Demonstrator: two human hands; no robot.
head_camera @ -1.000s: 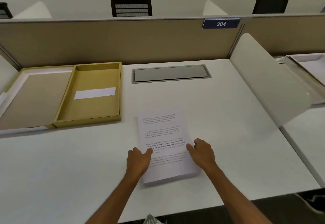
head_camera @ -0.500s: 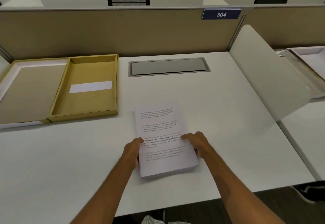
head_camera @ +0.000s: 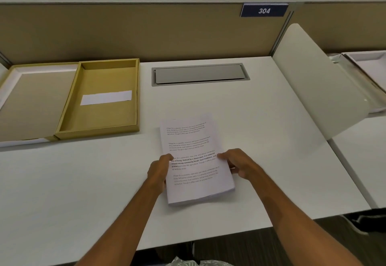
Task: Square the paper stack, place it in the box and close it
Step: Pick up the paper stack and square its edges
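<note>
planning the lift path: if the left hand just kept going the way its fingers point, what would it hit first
The left hand points up and right, already gripping the paper stack at its left edge, so it meets the stack at once. Beyond lies bare desk, then likely the grey cable hatch.

I observe the paper stack [head_camera: 196, 161] lying on the desk [head_camera: 261, 132] at lower centre of the frame, my left hand [head_camera: 159, 170] at its left edge and my right hand [head_camera: 240, 162] at its right edge. The open box [head_camera: 102, 98] sits at middle left, apart from the stack, a label strip [head_camera: 106, 97] inside it; its lid [head_camera: 31, 103] lies flat to its left. A cable hatch [head_camera: 199, 74] is set behind the stack, before the partition [head_camera: 146, 29]. A number plate [head_camera: 264, 10] is fixed at upper right.
</note>
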